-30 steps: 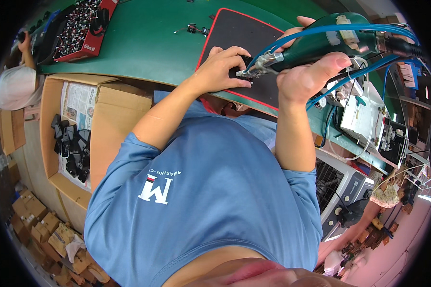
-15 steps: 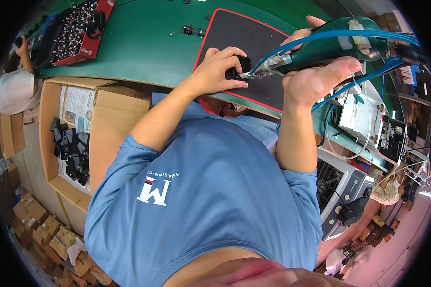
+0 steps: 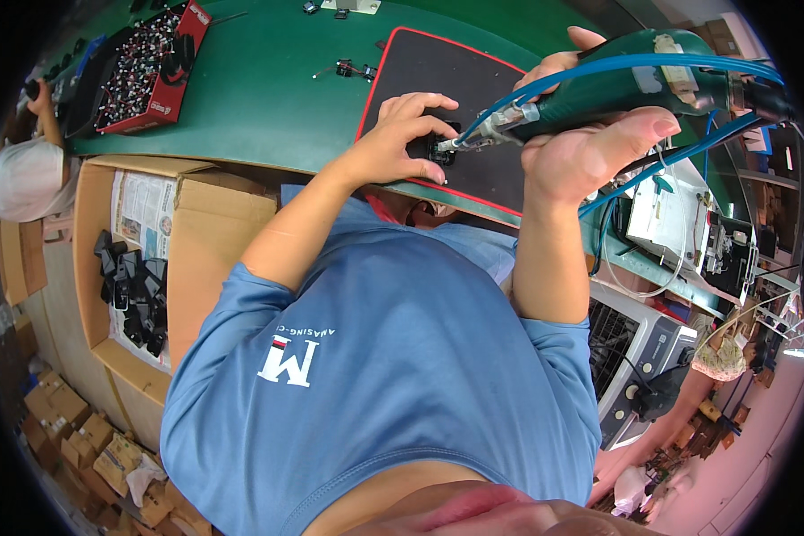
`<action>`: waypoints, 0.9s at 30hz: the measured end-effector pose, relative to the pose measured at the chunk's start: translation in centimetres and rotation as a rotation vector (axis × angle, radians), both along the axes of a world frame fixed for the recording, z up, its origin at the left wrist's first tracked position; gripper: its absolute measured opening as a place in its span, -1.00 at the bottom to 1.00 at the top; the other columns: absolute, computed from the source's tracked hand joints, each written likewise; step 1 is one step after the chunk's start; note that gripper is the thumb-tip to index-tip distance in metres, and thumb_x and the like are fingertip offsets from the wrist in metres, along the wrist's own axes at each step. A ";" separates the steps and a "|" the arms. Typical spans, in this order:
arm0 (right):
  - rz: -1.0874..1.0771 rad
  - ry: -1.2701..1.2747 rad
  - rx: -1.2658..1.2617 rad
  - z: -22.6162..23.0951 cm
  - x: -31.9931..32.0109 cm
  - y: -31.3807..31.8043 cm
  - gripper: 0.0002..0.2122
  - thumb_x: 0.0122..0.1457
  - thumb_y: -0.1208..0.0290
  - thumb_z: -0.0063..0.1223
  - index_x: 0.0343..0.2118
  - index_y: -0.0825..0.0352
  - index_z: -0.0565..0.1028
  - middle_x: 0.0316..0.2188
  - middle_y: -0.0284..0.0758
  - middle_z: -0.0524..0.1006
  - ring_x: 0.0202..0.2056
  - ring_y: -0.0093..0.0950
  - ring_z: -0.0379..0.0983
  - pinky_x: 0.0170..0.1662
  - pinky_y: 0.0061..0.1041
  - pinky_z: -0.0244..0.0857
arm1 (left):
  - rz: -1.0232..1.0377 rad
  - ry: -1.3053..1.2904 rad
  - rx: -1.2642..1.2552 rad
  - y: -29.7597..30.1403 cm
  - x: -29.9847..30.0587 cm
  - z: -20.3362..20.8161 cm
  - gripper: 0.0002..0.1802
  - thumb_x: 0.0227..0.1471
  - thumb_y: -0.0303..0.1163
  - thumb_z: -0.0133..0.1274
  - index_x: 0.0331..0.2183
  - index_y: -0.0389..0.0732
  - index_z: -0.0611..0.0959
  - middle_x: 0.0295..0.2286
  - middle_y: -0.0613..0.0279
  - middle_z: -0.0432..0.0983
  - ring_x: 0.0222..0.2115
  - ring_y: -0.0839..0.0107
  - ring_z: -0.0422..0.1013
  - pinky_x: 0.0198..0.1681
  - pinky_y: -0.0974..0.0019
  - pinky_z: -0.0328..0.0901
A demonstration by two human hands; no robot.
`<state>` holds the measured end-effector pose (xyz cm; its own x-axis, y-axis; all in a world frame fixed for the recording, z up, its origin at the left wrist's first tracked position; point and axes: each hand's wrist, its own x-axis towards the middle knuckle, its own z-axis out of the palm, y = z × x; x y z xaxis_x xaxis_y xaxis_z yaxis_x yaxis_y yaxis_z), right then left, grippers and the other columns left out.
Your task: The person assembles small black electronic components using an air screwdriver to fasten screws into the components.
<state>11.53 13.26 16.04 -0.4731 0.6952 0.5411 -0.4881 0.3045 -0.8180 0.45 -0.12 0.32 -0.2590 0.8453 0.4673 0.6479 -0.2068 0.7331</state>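
My right hand [image 3: 581,161] is wrapped round a dark green power screwdriver [image 3: 612,85] with blue hoses running along it. The tool's metal tip points left, down at a small black part [image 3: 443,148] on a black mat with a red edge [image 3: 420,67]; whether tip and part touch, I cannot tell. Beside that part, my left hand [image 3: 389,143] is spread, with thumb and fingers apart around its left side and nothing gripped. Fine detail on the black part is too small to make out.
A small wired component [image 3: 355,69] lies left of the mat. Farther left stands a red box [image 3: 165,98] of tiny pieces. A cardboard box [image 3: 228,232] with black parts sits left of me. White equipment [image 3: 665,219] and a clear tube are at the right.
My left fingers have opened away from the black part, which now shows more fully. The screwdriver stays in my right hand, almost in the same place.
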 end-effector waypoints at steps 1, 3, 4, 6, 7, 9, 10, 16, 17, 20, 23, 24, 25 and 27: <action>0.016 -0.010 -0.010 0.0 0.0 -0.2 0.05 0.16 -0.61 -0.60 -0.02 0.57 0.38 -0.63 -0.21 0.49 -0.65 -0.46 0.38 -0.59 -0.57 0.25 | -0.014 0.012 0.003 0.1 -0.2 -0.3 -0.50 -0.22 -0.16 0.48 -0.19 -0.07 0.71 0.14 0.31 0.41 0.22 0.17 0.22 0.26 0.00 0.00; 0.045 -0.025 -0.002 -0.1 0.1 -0.3 0.05 0.17 -0.60 -0.61 -0.02 0.57 0.37 -0.63 -0.20 0.49 -0.64 -0.46 0.39 -0.59 -0.56 0.26 | -0.028 0.025 0.006 0.2 -0.2 -0.8 -0.57 -0.18 -0.18 0.46 -0.22 -0.08 0.73 0.13 0.33 0.44 0.22 0.19 0.23 0.26 0.01 0.00; 0.072 -0.042 0.007 -0.1 0.2 -0.3 0.05 0.17 -0.60 -0.61 -0.02 0.57 0.37 -0.63 -0.20 0.49 -0.64 -0.45 0.40 -0.59 -0.56 0.26 | -0.023 0.020 0.010 0.2 -0.2 -0.9 -0.64 -0.14 -0.20 0.43 -0.26 -0.09 0.74 0.11 0.35 0.46 0.21 0.20 0.23 0.25 0.02 0.00; 0.044 -0.032 -0.016 -0.3 0.0 -0.4 0.05 0.17 -0.60 -0.60 -0.02 0.58 0.37 -0.62 -0.19 0.50 -0.64 -0.44 0.41 -0.58 -0.56 0.27 | -0.018 0.016 0.014 0.3 -0.2 -0.9 -0.71 -0.10 -0.22 0.41 -0.31 -0.10 0.75 0.09 0.36 0.48 0.20 0.21 0.24 0.25 0.03 -0.01; 0.018 -0.024 -0.039 -0.3 -0.1 -0.4 0.05 0.17 -0.60 -0.60 -0.02 0.58 0.37 -0.62 -0.19 0.50 -0.63 -0.44 0.41 -0.57 -0.55 0.28 | -0.010 0.014 0.008 0.3 -0.2 -0.9 -0.74 -0.09 -0.23 0.41 -0.33 -0.11 0.75 0.07 0.37 0.50 0.19 0.22 0.25 0.25 0.04 -0.01; 0.011 -0.042 -0.020 0.0 0.0 -0.7 0.05 0.16 -0.60 -0.60 -0.02 0.58 0.37 -0.61 -0.19 0.50 -0.63 -0.44 0.42 -0.57 -0.55 0.29 | -0.002 0.012 0.003 0.3 -0.2 -0.9 -0.77 -0.08 -0.24 0.40 -0.35 -0.11 0.75 0.05 0.39 0.51 0.19 0.23 0.25 0.24 0.04 -0.01; 0.006 -0.061 -0.003 0.1 0.0 -0.7 0.05 0.16 -0.60 -0.60 -0.02 0.58 0.37 -0.61 -0.19 0.50 -0.62 -0.44 0.42 -0.56 -0.54 0.30 | -0.003 0.013 0.002 0.2 -0.2 -0.9 -0.77 -0.07 -0.24 0.40 -0.36 -0.11 0.75 0.04 0.39 0.52 0.18 0.23 0.26 0.23 0.05 -0.01; 0.014 -0.027 -0.020 -0.3 -0.2 -0.7 0.04 0.17 -0.60 -0.59 -0.03 0.57 0.38 -0.60 -0.21 0.50 -0.61 -0.45 0.42 -0.54 -0.55 0.30 | 0.002 0.009 0.000 0.3 -0.3 -1.1 -0.79 -0.06 -0.24 0.38 -0.36 -0.11 0.76 0.01 0.44 0.53 0.16 0.25 0.27 0.23 0.06 -0.01; 0.013 -0.026 -0.020 -0.3 -0.2 -0.7 0.04 0.17 -0.60 -0.59 -0.03 0.57 0.38 -0.60 -0.21 0.50 -0.61 -0.45 0.42 -0.54 -0.55 0.30 | -0.001 0.000 -0.002 0.2 -0.3 -1.1 -0.80 -0.05 -0.24 0.38 -0.36 -0.10 0.77 0.00 0.44 0.53 0.15 0.25 0.27 0.23 0.06 -0.01; 0.062 -0.047 -0.001 -0.1 -0.1 -0.8 0.03 0.17 -0.60 -0.60 -0.03 0.56 0.38 -0.60 -0.21 0.49 -0.60 -0.45 0.41 -0.53 -0.55 0.28 | -0.004 0.002 -0.004 0.2 -0.3 -1.0 -0.80 -0.03 -0.24 0.37 -0.36 -0.11 0.77 -0.02 0.45 0.54 0.14 0.27 0.28 0.23 0.06 -0.01; 0.041 -0.083 0.034 -0.1 -0.1 -0.8 0.04 0.17 -0.60 -0.60 -0.02 0.56 0.39 -0.61 -0.21 0.48 -0.59 -0.46 0.40 -0.52 -0.55 0.28 | -0.017 -0.005 -0.005 0.4 -0.3 -1.1 -0.80 -0.03 -0.24 0.36 -0.36 -0.11 0.78 -0.04 0.43 0.55 0.11 0.27 0.31 0.23 0.07 0.01; 0.044 -0.083 0.043 0.0 -0.2 -1.0 0.04 0.16 -0.61 -0.60 -0.02 0.56 0.39 -0.61 -0.21 0.47 -0.58 -0.46 0.40 -0.52 -0.55 0.28 | -0.017 -0.003 -0.001 0.3 -0.3 -1.1 -0.80 -0.03 -0.24 0.36 -0.36 -0.11 0.78 -0.04 0.43 0.55 0.11 0.27 0.31 0.23 0.07 0.01; 0.047 -0.083 0.052 0.1 -0.2 -1.1 0.04 0.16 -0.61 -0.59 -0.02 0.55 0.39 -0.61 -0.21 0.47 -0.58 -0.46 0.40 -0.52 -0.55 0.28 | -0.026 -0.001 0.005 0.3 -0.3 -1.1 -0.80 -0.03 -0.24 0.36 -0.36 -0.11 0.78 -0.05 0.42 0.55 0.10 0.28 0.32 0.23 0.08 0.01; 0.059 -0.081 0.052 -0.1 -0.1 -1.0 0.04 0.15 -0.61 -0.58 -0.02 0.55 0.39 -0.61 -0.21 0.47 -0.58 -0.46 0.40 -0.52 -0.56 0.28 | -0.037 0.002 0.009 0.3 -0.4 -1.2 -0.80 -0.04 -0.24 0.37 -0.35 -0.11 0.78 -0.06 0.42 0.56 0.09 0.29 0.33 0.23 0.08 0.02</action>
